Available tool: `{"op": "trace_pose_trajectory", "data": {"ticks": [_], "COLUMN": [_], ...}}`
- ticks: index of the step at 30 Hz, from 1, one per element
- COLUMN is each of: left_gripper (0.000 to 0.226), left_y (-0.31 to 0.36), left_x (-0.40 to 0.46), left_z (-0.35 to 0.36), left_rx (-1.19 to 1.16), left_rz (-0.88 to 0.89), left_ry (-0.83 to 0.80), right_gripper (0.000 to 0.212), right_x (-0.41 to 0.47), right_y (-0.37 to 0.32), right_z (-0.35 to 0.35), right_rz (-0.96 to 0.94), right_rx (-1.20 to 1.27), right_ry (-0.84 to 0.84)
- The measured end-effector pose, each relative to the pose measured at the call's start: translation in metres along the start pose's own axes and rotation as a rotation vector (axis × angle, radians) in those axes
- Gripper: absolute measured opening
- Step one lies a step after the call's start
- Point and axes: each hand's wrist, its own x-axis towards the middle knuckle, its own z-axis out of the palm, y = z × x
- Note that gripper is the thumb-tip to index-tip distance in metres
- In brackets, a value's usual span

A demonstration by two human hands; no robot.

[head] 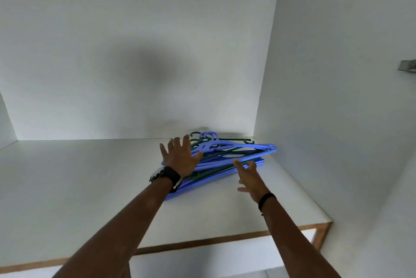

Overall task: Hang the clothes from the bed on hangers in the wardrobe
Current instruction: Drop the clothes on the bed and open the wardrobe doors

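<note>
Reaching onto a white wardrobe shelf (67, 187), your left hand (180, 158) and right hand (249, 178), fingers spread, gripping nothing, hover over one heap of blue and green hangers (225, 154), too tangled to count.

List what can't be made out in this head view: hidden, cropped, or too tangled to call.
- Hanger count: the pile of hangers overlaps itself, and the left hand covers its left part.
- Contact: whether the right hand touches the pile, unclear.
- Metal fitting: cut off by the right edge.
- Bed, clothes, rail: outside the frame.
- Below the shelf: hidden by the arms.
</note>
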Motion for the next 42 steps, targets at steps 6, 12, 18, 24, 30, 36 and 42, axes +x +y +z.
{"op": "trace_pose_trajectory", "data": {"ticks": [6,12,18,24,30,36,42], "left_gripper": [0.105,0.102,0.064,0.036,0.039,0.036,0.056], "left_y": [-0.027,-0.025,-0.043,-0.046,-0.039,-0.055,-0.067], "left_x": [0.078,0.104,0.129,0.11,0.076,0.025,-0.051], "left_z": [0.021,0.046,0.062,0.072,0.048,0.025,-0.018], "left_rx": [-0.041,-0.246,-0.337,-0.673,-0.972,-1.104,-1.187], "left_rz": [-0.195,-0.154,-0.257,-0.467,-0.424,-0.388,-0.37], "left_ry": [-0.363,-0.678,-0.663,-0.562,-0.685,-0.625,-0.451], "right_gripper": [0.094,0.064,0.064,0.1,0.131,0.154,0.137], "right_x": [0.064,0.121,0.132,0.135,0.099,0.049,-0.018], "right_y": [0.015,0.021,0.02,0.017,0.01,0.008,0.003], "right_z": [0.047,0.077,0.082,0.077,0.091,0.103,0.124], "right_rz": [0.209,0.229,0.18,0.245,0.255,0.192,0.131], "right_rx": [0.522,0.764,0.94,0.881,0.807,0.7,0.535], "right_ry": [0.017,0.163,0.054,-0.04,-0.013,-0.046,-0.146]}}
